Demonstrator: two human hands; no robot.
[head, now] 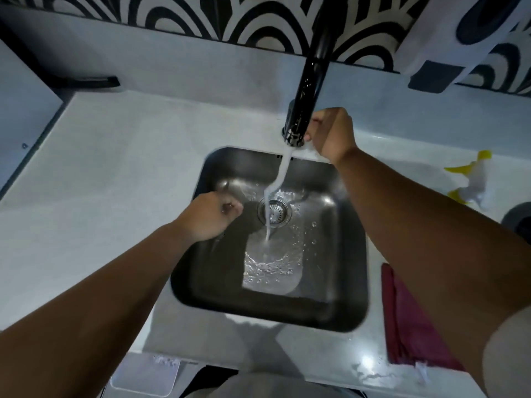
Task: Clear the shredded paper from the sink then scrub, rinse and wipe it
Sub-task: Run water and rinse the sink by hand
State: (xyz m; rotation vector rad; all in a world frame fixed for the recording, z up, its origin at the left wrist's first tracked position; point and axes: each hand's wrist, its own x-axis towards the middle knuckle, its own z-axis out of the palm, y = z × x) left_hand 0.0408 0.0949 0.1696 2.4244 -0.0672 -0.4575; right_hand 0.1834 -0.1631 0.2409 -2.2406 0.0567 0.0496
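1. Nearest me, by the counter's near right corner, a red cloth (413, 320) lies just beside the sink (355, 282).
2. Inside the sink I see only water (275, 185), droplets and the drain (275, 211), and no shredded paper.
3. My left hand (211, 215) is at the sink's left wall with its fingers curled. I cannot tell whether it holds anything. It is the hand nearer the basin floor.
4. At the far rim, my right hand (330, 135) is curled round the base of the tap (313, 67). I judge this is the rinse, so shutting off falls to it.
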